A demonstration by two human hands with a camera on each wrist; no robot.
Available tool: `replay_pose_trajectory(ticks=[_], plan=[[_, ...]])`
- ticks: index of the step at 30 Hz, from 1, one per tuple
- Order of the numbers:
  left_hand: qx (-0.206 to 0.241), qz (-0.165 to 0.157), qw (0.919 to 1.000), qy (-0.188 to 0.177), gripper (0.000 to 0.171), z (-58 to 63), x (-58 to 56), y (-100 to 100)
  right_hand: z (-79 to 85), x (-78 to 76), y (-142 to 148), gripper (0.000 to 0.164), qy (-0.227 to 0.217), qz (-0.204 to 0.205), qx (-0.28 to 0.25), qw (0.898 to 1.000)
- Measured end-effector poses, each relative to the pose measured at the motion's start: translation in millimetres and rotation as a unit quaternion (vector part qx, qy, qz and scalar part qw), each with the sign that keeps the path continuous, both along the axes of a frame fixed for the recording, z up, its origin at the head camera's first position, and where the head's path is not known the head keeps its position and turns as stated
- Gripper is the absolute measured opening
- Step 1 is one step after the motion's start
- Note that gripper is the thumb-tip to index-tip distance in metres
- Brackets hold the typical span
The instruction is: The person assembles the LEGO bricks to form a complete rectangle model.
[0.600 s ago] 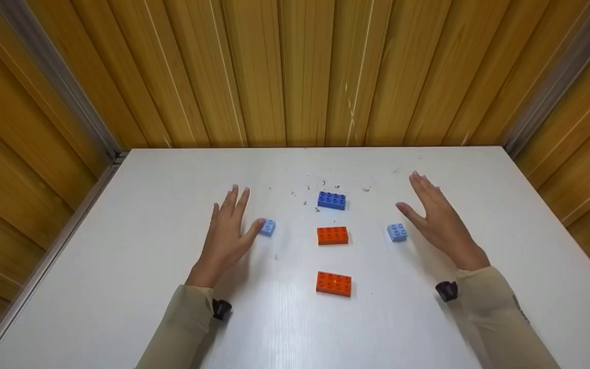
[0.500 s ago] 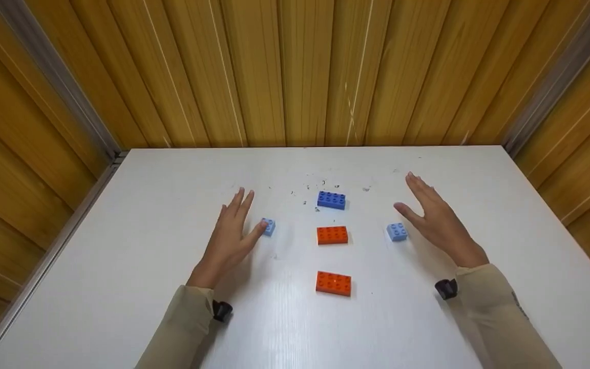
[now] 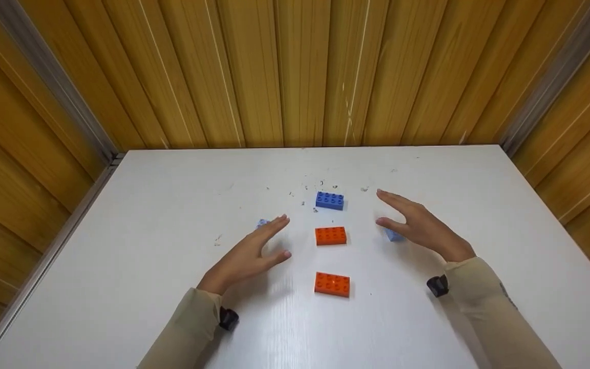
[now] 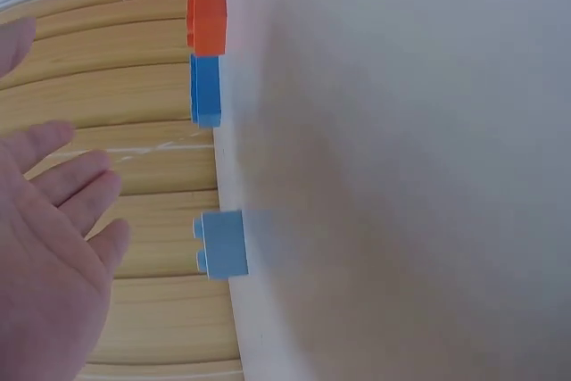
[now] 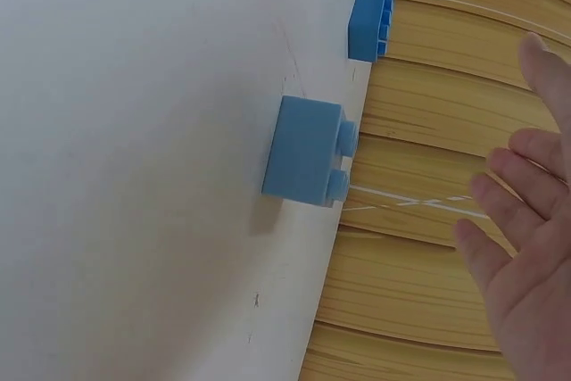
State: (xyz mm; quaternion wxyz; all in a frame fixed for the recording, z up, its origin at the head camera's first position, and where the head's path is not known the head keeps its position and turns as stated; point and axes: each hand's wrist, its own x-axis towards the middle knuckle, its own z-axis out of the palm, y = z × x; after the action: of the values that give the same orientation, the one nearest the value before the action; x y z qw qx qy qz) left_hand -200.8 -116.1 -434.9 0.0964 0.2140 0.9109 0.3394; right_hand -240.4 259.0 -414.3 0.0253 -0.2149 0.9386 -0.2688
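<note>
My left hand hovers over the white table with its fingers straight and thumb spread, holding nothing. Just beyond its fingers lies a light blue toy brick, partly covered by the hand in the head view and fully seen as a light blue brick in the left wrist view. My right hand, likewise empty and spread, is above another light blue brick, which it partly hides. Between the hands, in a column, are a dark blue brick, an orange brick and a nearer orange brick.
The white table ends at a wood-patterned panel wall at the back. Metal frame posts stand at both back corners. Small dark marks speckle the tabletop around the dark blue brick.
My left hand has come right and nearer, its fingers now pointing toward the middle. My right hand has swung left, over its light blue brick. The bricks have stayed put.
</note>
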Motion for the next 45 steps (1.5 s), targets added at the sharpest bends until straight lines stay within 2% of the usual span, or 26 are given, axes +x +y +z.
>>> replay_pose_trajectory(ticks=[7, 14, 21, 28, 39, 45], plan=[[-0.008, -0.062, 0.9980, -0.008, 0.064, -3.4, 3.3, 11.6, -1.8, 0.1, -11.1, 0.063, -0.033, 0.035, -0.004, 0.999], [0.018, -0.103, 0.9940, -0.031, 0.065, -4.4, 4.6, 19.6, -4.8, -1.8, -21.4, 0.060, -0.050, 0.056, 0.000, 0.997], [0.050, -0.123, 0.9894, -0.059, 0.062, -10.4, 3.5, 24.9, -10.3, -1.5, -26.8, 0.054, -0.041, 0.086, -0.006, 0.995], [0.066, -0.130, 0.9856, -0.087, 0.057, -15.3, 5.4, 32.5, -10.3, -2.3, -34.7, 0.053, -0.061, 0.093, -0.006, 0.994], [0.096, -0.185, 0.9770, -0.046, 0.042, -22.2, 4.4, 41.0, -13.9, -6.9, -47.3, 0.049, -0.075, 0.111, -0.022, 0.991], [0.094, -0.196, 0.9750, -0.047, 0.040, -22.5, 4.6, 44.5, -17.9, -9.8, -54.2, 0.049, -0.069, 0.130, -0.025, 0.989]])
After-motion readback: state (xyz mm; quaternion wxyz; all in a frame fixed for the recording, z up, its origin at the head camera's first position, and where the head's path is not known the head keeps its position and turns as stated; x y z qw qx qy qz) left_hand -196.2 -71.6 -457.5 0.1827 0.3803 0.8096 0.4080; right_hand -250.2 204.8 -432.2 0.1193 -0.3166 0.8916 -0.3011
